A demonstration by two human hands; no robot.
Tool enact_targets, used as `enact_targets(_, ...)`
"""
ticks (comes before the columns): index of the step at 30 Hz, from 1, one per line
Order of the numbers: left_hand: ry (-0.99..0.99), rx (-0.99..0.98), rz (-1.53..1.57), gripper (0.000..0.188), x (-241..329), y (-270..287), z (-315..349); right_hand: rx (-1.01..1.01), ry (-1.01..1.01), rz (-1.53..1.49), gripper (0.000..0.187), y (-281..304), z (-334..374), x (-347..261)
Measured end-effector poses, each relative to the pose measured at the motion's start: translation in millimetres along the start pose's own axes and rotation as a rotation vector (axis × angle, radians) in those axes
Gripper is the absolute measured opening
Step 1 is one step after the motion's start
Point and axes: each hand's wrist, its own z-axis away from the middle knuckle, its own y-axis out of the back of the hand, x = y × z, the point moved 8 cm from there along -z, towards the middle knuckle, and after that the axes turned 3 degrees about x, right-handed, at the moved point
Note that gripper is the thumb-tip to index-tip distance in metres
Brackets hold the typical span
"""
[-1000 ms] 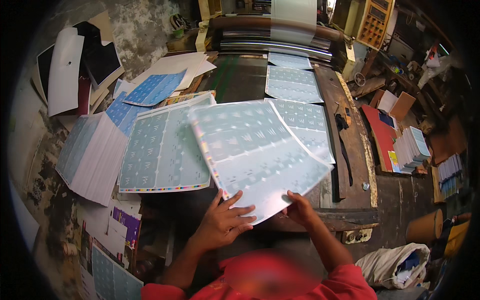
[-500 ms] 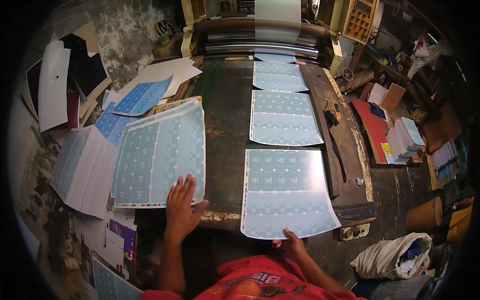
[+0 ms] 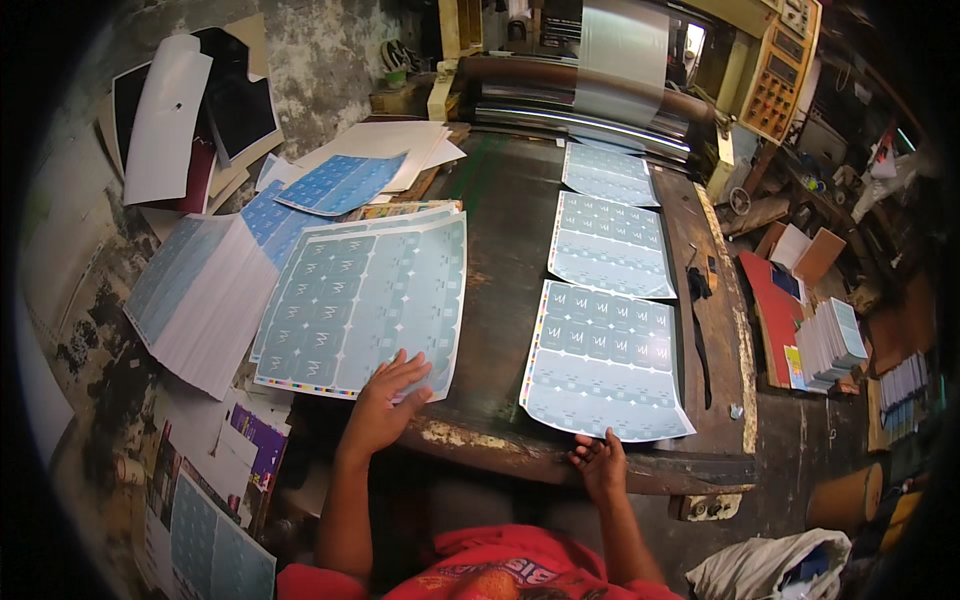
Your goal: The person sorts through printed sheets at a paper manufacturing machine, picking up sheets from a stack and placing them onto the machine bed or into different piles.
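My left hand [image 3: 388, 402] rests with fingers spread on the near right corner of a pile of pale blue-green printed sheets [image 3: 380, 290], which have white scribble-like marks and a coloured strip along the edge. My right hand [image 3: 603, 466] is at the near edge of a matching printed sheet [image 3: 605, 365] on the dark table. Its fingers are loosely bent and apart, the tips at the sheet's edge, and no grip shows. Farther back, a second printed sheet [image 3: 610, 245] and a third printed sheet [image 3: 610, 172] lie in line toward the rollers.
The machine's rollers [image 3: 590, 108] stand beyond the dark table [image 3: 490, 330], with a control panel [image 3: 785, 70] at far right. A thick paper stack [image 3: 205, 300] and blue sheets [image 3: 340, 185] are on the left. Paper bundles [image 3: 832, 340] lie right; a white sack [image 3: 770, 568] is at lower right.
My view has turned, shifting the scene rightward. My right hand's pinch on the nearest sheet has opened. The nearest sheet now lies behind the table's front edge instead of overhanging it.
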Motion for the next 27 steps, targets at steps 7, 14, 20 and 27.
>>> enact_targets(7,0.273,0.780,1.240,0.037,-26,49,8,0.169,0.209,-0.004,0.050,-17,13,-6)
enact_targets(14,-0.116,0.411,0.038,0.024,45,27,20,-0.017,0.110,0.033,0.061,-21,22,-4)
enact_targets(20,-0.334,-0.164,0.141,0.014,88,-37,40,-0.334,0.134,0.026,0.056,-86,61,-34)
enact_targets(27,-0.454,-0.071,-0.245,0.052,85,-34,38,-0.222,-0.007,0.043,0.039,-42,66,-6)
